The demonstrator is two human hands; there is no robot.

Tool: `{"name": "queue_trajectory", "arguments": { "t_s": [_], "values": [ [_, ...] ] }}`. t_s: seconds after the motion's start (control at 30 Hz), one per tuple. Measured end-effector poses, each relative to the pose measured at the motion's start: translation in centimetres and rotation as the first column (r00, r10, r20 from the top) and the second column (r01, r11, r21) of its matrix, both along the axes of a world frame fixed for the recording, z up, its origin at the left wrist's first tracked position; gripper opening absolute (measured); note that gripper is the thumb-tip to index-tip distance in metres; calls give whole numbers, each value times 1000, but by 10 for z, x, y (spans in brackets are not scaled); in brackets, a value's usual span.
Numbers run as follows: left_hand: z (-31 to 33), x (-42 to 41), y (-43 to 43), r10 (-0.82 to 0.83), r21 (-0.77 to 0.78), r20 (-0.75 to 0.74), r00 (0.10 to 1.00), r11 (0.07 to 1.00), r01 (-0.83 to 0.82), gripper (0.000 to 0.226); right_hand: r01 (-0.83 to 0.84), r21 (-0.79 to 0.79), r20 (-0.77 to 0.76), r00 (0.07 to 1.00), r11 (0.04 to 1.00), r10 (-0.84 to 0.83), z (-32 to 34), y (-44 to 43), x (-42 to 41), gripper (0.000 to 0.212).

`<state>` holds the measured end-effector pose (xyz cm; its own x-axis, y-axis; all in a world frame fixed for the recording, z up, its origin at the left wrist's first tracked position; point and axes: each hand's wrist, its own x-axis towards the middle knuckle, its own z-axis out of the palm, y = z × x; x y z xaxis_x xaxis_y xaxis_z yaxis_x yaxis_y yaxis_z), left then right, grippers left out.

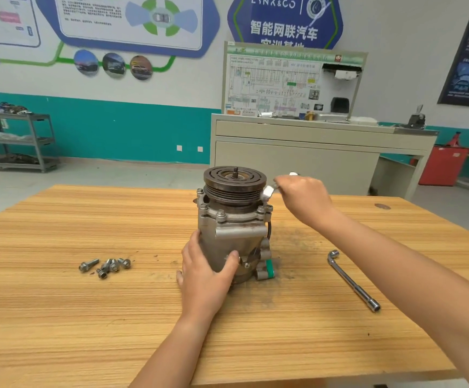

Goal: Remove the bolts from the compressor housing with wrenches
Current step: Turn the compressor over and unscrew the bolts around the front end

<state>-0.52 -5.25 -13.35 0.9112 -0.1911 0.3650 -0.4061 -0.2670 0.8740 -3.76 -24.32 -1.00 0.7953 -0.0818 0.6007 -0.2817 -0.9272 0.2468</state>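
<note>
The compressor housing (229, 233) stands upright near the middle of the table (87, 317), a dull grey cast-metal cylinder with lugs and a green cap (269, 268) low on its right side. On top sits a dark, ribbed pulley (233, 180) with a slotted round face and a short threaded shaft (235, 170) poking up from its centre. Hex-headed flange bolts (221, 214) stand around the flange just under the pulley.

The left hand (205, 273) grips the lower body of the housing from the front, fingers spread round the left side and thumb curled across the right. The right hand (303, 197) is raised just right of the pulley, fingers curled round a bright metal wrench (268, 191). The wrench is blurred; its lower end comes down at the flange's right edge, and whether it sits on a bolt there cannot be told.

Left of the housing, well apart from it, a small cluster of loose bolts (106, 266) lies on the striped wood-grain top. To the right lies an L-shaped socket wrench (352, 280), chrome and slender, with its bent end pointing away from the person. Dark smudges mark the wood around the base of the housing. The front edge of the table runs close under the forearms, with wide bare board on both sides.

Beyond the far edge stand a beige cabinet (297, 161) and a grey shelf cart (17, 138).
</note>
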Motion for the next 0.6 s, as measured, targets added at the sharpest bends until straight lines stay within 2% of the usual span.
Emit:
{"name": "queue_trajectory", "arguments": {
  "t_s": [0.03,0.1,0.13,0.2,0.27,0.37,0.5,0.6],
  "values": [
    [0,0,0,-4,-4,-3,1000,1000,4,82,-44,147,101,994,988,29,0,3,-9,26],
    [0,0,0,-10,-17,-11,1000,1000,10,82,-208,409,277,956,889,96,0,17,-33,29],
    [0,0,0,-13,-23,-14,1000,1000,13,82,-247,446,305,946,860,114,0,24,-45,31],
    [0,0,-1,-14,-28,-16,1000,1000,14,82,-184,435,204,974,881,103,-1,35,-69,31],
    [0,-1,-1,-14,-28,-15,1000,1000,14,83,-9,353,17,1000,936,3,-3,41,-88,30],
    [0,-1,-1,-12,-23,-12,1000,1000,12,83,178,162,-183,972,971,-148,-1,53,-98,37],
    [0,-1,-1,-11,-25,-16,1000,1000,10,82,244,-52,-265,932,968,-249,8,70,-98,59],
    [1,-1,-1,-10,-30,-16,1000,1000,9,82,236,-217,-326,897,947,-298,22,87,-96,66]
  ]
}}
